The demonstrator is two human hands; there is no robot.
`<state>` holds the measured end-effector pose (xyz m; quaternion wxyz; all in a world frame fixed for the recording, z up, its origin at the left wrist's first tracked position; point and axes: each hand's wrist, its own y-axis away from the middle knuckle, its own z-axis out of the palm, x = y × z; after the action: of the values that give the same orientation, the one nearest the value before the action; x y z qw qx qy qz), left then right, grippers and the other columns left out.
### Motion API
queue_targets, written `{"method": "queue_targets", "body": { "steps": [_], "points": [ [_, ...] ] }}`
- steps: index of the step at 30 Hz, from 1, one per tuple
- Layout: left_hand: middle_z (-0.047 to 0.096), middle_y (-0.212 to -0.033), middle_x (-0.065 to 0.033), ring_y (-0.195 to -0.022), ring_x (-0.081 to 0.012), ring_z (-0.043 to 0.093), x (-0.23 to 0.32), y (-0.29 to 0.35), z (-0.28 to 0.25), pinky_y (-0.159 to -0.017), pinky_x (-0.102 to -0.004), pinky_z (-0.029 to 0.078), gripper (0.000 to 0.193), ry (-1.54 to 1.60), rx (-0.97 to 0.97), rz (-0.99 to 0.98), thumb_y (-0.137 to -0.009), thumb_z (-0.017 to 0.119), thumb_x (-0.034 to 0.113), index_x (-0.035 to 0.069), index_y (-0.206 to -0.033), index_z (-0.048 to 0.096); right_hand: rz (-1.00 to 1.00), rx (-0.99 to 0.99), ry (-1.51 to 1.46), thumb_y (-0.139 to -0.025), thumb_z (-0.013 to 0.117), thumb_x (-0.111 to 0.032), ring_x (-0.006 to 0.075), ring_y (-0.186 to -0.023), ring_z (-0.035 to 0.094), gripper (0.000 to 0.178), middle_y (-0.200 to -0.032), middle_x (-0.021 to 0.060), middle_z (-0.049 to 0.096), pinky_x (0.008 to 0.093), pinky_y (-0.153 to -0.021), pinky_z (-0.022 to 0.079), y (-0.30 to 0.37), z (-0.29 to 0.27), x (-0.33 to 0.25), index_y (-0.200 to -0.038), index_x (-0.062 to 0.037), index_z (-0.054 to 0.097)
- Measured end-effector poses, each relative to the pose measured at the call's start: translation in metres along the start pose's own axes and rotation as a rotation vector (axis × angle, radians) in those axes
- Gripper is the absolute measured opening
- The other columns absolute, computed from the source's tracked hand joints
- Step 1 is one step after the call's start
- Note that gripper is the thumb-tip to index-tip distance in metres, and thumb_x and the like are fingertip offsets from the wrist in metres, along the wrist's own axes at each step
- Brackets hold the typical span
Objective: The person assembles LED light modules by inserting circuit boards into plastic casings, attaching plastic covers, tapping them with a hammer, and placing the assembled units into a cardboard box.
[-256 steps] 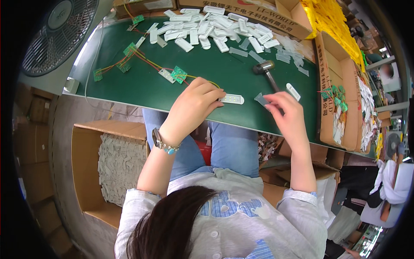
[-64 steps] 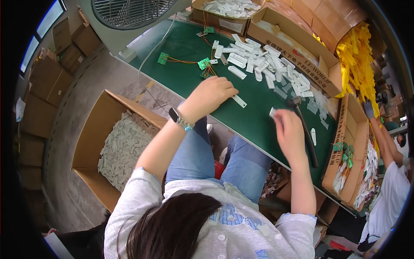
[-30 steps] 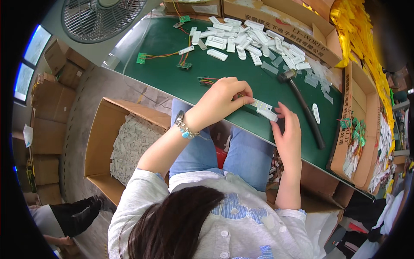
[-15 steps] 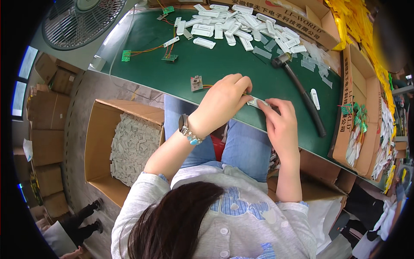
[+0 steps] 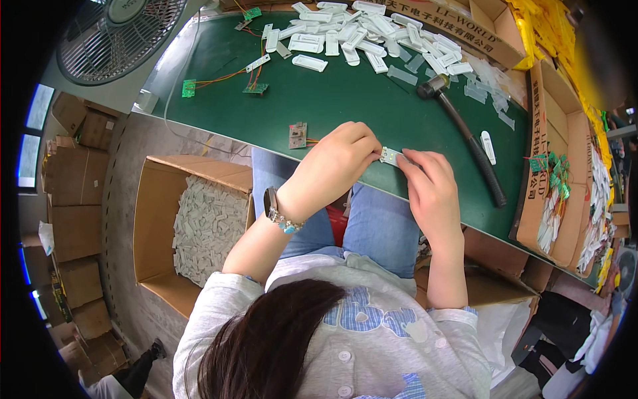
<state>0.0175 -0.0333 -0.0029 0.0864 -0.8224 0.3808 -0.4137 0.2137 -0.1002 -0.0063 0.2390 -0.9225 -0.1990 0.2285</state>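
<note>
Broadly, a dark green worktop (image 5: 232, 113) spreads in front of a seated person, seen from above. On the floor to the left, an open carton (image 5: 149, 226) holds a mass of small pale pieces (image 5: 209, 226). A grey fan (image 5: 123, 36) stands at upper left. Across the far side of the worktop lies a heap of white casings (image 5: 355, 36). A hammer (image 5: 467, 137) with a dark handle rests aslant to the right, a single white casing (image 5: 488, 147) just beside it.

The left hand (image 5: 339, 156) has its thumb and forefinger pinched on the left end of a small white strip, near the worktop's front edge. The right hand (image 5: 432, 186) touches the strip's right end with bent fingers; whether they grip or only press, I cannot tell. A second ago those fingers were apart from the strip, beside a white cover; now both hands meet on one piece, and cover and strip cannot be told apart. Left of the left hand lies a circuit board (image 5: 298, 135), its thin orange wires (image 5: 312, 141) running under that hand. Smallest is the strip (image 5: 389, 155) itself, bridging the two sets of fingertips.
</note>
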Motion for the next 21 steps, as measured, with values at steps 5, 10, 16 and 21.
{"method": "queue_targets", "body": {
  "steps": [5, 10, 16, 21],
  "points": [
    [0.063, -0.093, -0.0098, -0.088, -0.0289, 0.061, 0.006, 0.003, -0.002, -0.077, -0.0384, 0.051, 0.010, -0.120, 0.028, 0.028, -0.080, 0.069, 0.001, 0.001, -0.089, 0.065, -0.008, -0.045, 0.071, -0.072, 0.064, 0.001, 0.0265, -0.095, 0.060, 0.034, -0.109, 0.0086, 0.064, 0.0376, -0.081, 0.051, 0.000, -0.001, -0.005, -0.106, -0.0001, 0.067],
    [0.064, -0.094, -0.0064, -0.088, -0.0258, 0.061, 0.003, 0.003, -0.001, -0.076, -0.0366, 0.051, 0.011, -0.214, 0.101, 0.103, -0.076, 0.071, 0.001, 0.003, -0.086, 0.066, -0.015, -0.019, 0.169, -0.072, 0.064, -0.002, 0.0257, -0.093, 0.059, 0.032, -0.109, 0.0103, 0.064, 0.0378, -0.078, 0.052, 0.001, 0.006, -0.014, -0.103, 0.0033, 0.066],
    [0.064, -0.092, -0.0048, -0.085, -0.0245, 0.061, -0.004, 0.006, -0.001, -0.076, -0.0369, 0.051, 0.014, -0.155, 0.086, 0.191, -0.072, 0.073, 0.003, 0.003, -0.084, 0.066, -0.011, -0.012, 0.190, -0.072, 0.065, -0.002, 0.0247, -0.093, 0.059, 0.030, -0.109, 0.0098, 0.064, 0.0369, -0.077, 0.052, 0.002, 0.007, -0.017, -0.102, 0.0031, 0.067],
    [0.064, -0.091, -0.0032, -0.083, -0.0230, 0.061, -0.009, 0.005, -0.005, -0.074, -0.0361, 0.051, 0.017, -0.247, 0.059, 0.356, -0.070, 0.073, 0.003, 0.005, -0.086, 0.067, -0.014, -0.001, 0.199, -0.072, 0.065, -0.002, 0.0235, -0.091, 0.059, 0.029, -0.108, 0.0088, 0.065, 0.0357, -0.076, 0.051, 0.001, 0.007, -0.017, -0.101, 0.0027, 0.068]
  ]
}}
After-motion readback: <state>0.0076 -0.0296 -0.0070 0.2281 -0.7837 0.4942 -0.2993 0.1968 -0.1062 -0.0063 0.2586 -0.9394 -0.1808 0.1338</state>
